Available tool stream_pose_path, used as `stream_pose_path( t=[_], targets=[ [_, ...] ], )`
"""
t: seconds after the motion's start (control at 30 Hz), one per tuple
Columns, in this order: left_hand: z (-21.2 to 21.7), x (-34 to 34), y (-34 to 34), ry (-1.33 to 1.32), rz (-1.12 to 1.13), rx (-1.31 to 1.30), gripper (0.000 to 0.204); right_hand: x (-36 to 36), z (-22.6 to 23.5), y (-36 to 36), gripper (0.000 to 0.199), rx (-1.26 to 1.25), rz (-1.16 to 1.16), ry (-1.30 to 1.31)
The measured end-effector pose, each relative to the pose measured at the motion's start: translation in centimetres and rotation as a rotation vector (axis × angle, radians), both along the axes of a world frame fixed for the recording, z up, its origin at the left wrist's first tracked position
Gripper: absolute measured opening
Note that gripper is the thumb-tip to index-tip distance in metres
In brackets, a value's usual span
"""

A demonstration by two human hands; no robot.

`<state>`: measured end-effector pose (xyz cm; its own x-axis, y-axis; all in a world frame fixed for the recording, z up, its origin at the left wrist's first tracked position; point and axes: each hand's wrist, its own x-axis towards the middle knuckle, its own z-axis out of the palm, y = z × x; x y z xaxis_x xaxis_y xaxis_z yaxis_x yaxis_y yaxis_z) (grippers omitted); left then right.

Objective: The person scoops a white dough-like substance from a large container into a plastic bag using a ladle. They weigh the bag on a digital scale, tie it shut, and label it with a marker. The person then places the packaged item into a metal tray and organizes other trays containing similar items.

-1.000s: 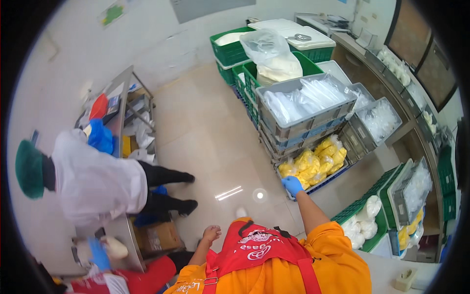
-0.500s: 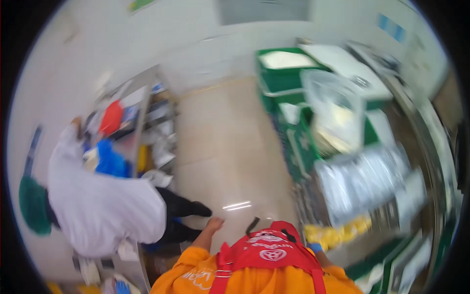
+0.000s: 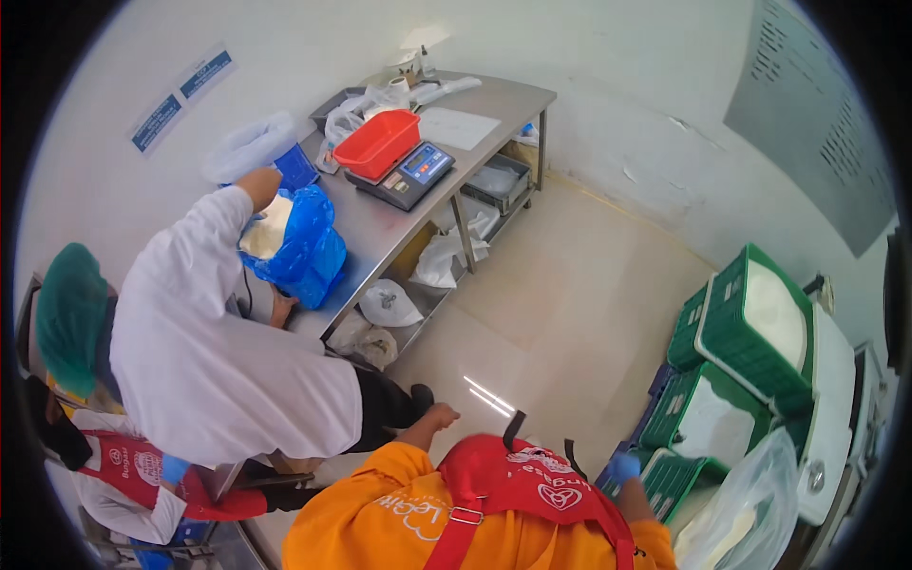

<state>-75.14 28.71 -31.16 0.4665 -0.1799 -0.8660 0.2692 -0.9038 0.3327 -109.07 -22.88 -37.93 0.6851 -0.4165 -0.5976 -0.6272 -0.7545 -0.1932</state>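
My left hand (image 3: 442, 416) is bare and hangs beside my red apron (image 3: 527, 484), its fingers loosely curled with nothing visible in them. It is over the tiled floor, close to a co-worker's dark trouser leg. My right hand (image 3: 622, 467), in a blue glove, hangs by the apron's other side next to green crates (image 3: 670, 480). Its fingers are too small and blurred to read. At a steel table (image 3: 356, 223), a co-worker in a white coat (image 3: 228, 332) has hands at a blue bag (image 3: 313, 252) with pale stuff at its mouth.
On the table are a scale (image 3: 408, 180) carrying a red tray (image 3: 378, 142) and a white sheet (image 3: 458, 128). The lower shelf holds plastic bags (image 3: 389, 304). A second co-worker in a red apron (image 3: 133, 465) is at lower left. A clear plastic bag (image 3: 750, 513) lies right.
My view has swung left, bringing the steel table nearer the middle and the green crates to the right edge. Both my hands remain low at my sides.
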Motion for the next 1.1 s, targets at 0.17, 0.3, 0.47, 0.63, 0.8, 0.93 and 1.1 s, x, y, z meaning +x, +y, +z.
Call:
stream_pose_path(
  t=[0.17,0.3,0.47,0.63,0.8,0.93,1.1],
  targets=[
    [0.0,3.9,1.0,0.013,0.662,-0.332,0.026,28.5,10.5,-11.5,0.015,0.474,-0.740,-0.491],
    [-5.4,4.9,3.0,-0.070,0.258,-0.160,0.022,45.6,13.6,-11.2,0.009,0.673,-0.667,-0.654],
    [-6.6,16.9,-0.6,0.077,0.317,-0.058,0.033,52.9,6.2,-9.5,0.026,0.656,-0.511,-0.317],
    [1.1,40.0,-9.8,-0.374,0.051,-0.163,0.042,52.4,-4.8,-15.2,0.021,0.376,-0.053,-0.087],
    [17.3,60.7,-21.3,-0.432,0.527,-0.853,0.027,63.9,-2.4,-21.7,0.008,0.574,-0.590,-0.060],
    [23.2,72.9,-24.5,-0.779,0.641,-0.873,0.026,81.4,5.1,-22.4,0.021,-0.355,0.078,-0.013],
    [21.2,83.7,-26.1,-1.173,0.474,-0.234,0.022,109.0,15.1,-17.6,0.029,0.544,-0.549,-0.867]
  ],
)
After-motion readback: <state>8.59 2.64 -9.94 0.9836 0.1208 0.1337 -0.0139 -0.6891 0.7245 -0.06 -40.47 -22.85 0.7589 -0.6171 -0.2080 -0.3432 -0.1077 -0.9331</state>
